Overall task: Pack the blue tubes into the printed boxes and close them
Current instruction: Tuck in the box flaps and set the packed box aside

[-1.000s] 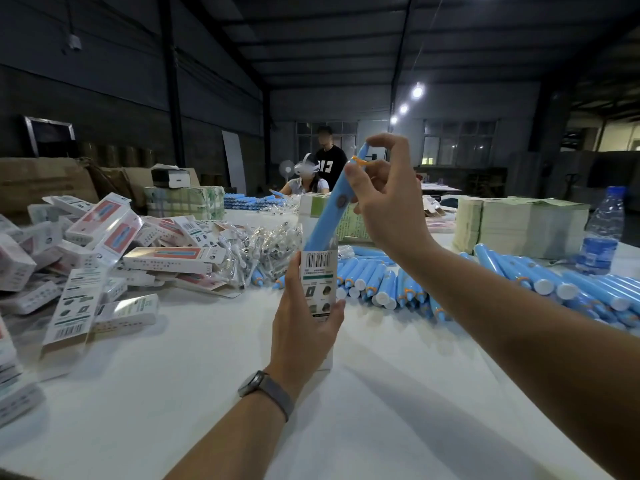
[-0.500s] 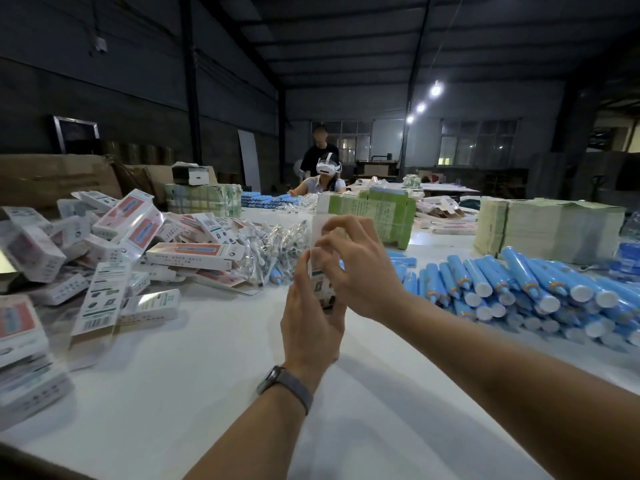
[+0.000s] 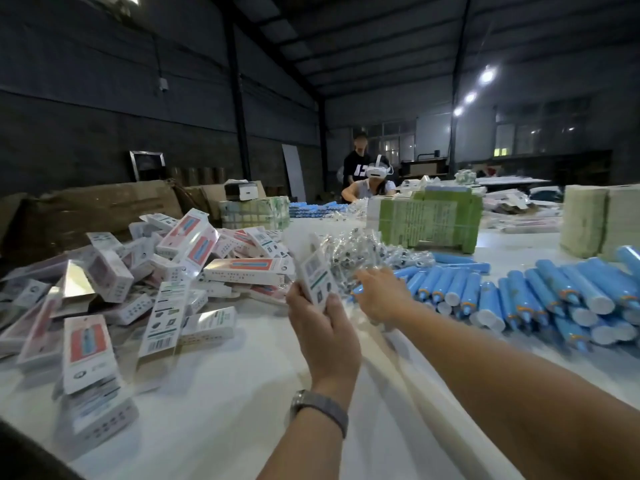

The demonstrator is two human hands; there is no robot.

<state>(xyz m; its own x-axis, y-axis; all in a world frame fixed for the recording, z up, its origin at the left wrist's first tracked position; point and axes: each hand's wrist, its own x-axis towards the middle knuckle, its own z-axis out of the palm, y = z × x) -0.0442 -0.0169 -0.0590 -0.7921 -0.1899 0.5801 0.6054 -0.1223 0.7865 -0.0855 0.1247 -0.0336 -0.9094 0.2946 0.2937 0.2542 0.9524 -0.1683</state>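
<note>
Left hand (image 3: 325,336) grips printed box (image 3: 317,277) upright, fingers wrapped round its lower end. Right hand (image 3: 381,296) reaches past it toward clear sachets (image 3: 356,251), fingers blurred, grip unclear. Blue tubes (image 3: 519,299) right of fingers. Risk: tilted box spills its tube.

Both forearms are bare, no sleeves reaching into sight. On the left wrist sits a wristwatch (image 3: 320,408) with a grey metal link band, seen from the strap side. Nothing on the right wrist.
</note>
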